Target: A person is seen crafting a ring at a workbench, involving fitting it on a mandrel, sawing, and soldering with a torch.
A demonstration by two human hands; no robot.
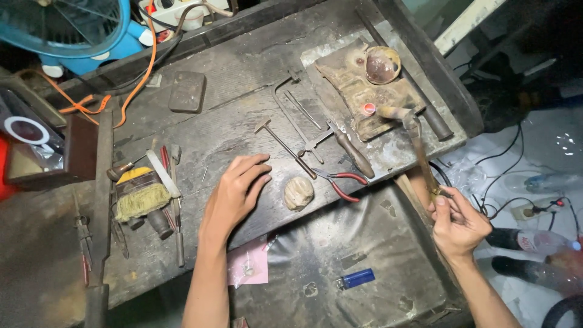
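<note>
Pinched between thumb and fingers, the right hand [456, 223] has a closed grip on the lower end of a brass torch [419, 143], off the right edge of the worktop [243, 115]. The torch's long stem runs up from the fingers to a bent nozzle that lies over the charred soldering block [358, 91] in the worktop's far right corner. Just beside the nozzle tip, a small ring [368, 109] glows red on the block. At the block's far end sits a shallow round dish [381, 64]; what it contains cannot be made out.

With an open grip, the left hand [235, 193] rests palm down near the front edge of the worktop, fingers spread, holding nothing. Just beside its fingertips lies a rounded pale lump [299, 193], apart from the hand. Red-handled pliers [340, 179] lie just right of the lump, and a small hammer [284, 144] lies beyond them. Toward the left edge, a yellow brush [141, 193] lies among hand tools. Below the front edge, a blue lighter [357, 278] rests on a dark sheet [340, 243].
</note>
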